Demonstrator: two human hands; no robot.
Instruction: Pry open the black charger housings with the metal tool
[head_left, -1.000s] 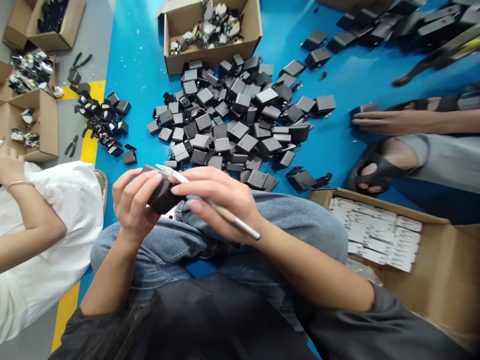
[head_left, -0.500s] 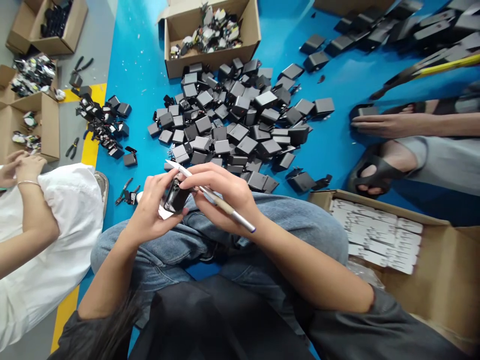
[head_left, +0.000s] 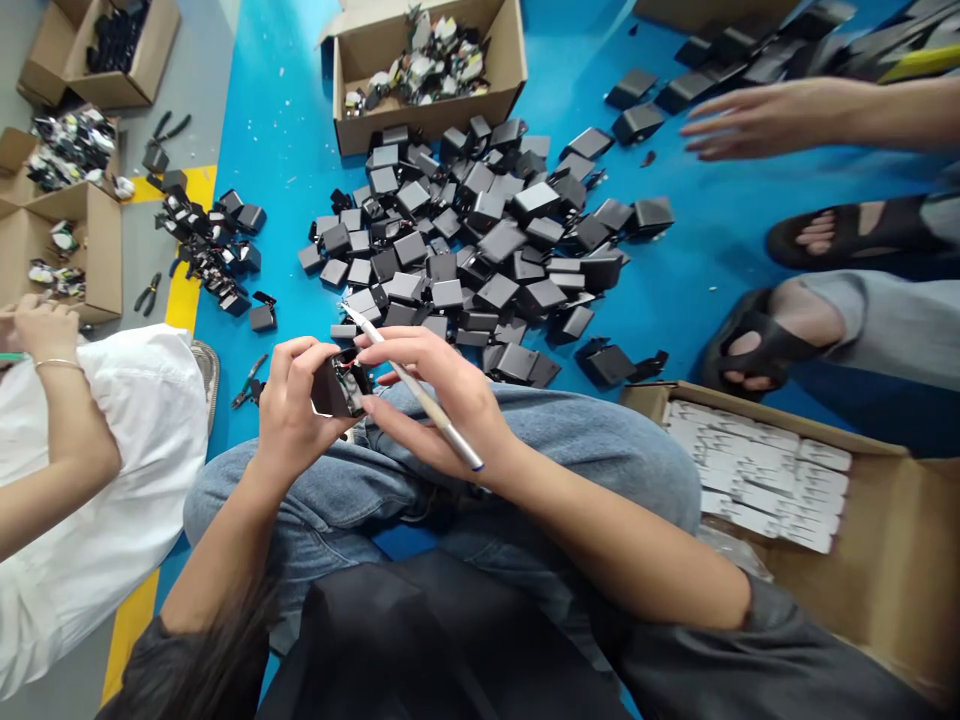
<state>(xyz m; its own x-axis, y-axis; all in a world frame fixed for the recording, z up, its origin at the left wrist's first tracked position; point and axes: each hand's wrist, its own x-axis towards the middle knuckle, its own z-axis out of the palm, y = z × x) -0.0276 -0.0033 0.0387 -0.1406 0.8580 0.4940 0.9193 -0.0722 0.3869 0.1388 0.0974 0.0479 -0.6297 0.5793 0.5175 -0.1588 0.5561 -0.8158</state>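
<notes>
My left hand (head_left: 291, 415) grips a small black case (head_left: 334, 387) above my lap. The case is open on its right side, and red wire and pale parts show inside. My right hand (head_left: 450, 400) holds a slim knife-like tool (head_left: 427, 402) with a pale pointed tip, a tan grip and a silver end; the tip points up and left, beyond the case. Fingertips of my right hand are at the case's open side. Just past my hands lies a large pile of black cases (head_left: 480, 240) on the blue floor.
Behind the pile stands a cardboard box (head_left: 431, 128) of mixed parts. A box holding white plates (head_left: 750, 465) is at my right. Pliers (head_left: 148, 294) and a smaller heap of black parts (head_left: 210, 245) lie left. Another person's hand (head_left: 780, 120) reaches in at the right; someone in white sits left.
The case has turned so its open inside shows more. The tool's rear end has swung down and left. At the right, the other person's hand has moved up, away from the black case near the foot.
</notes>
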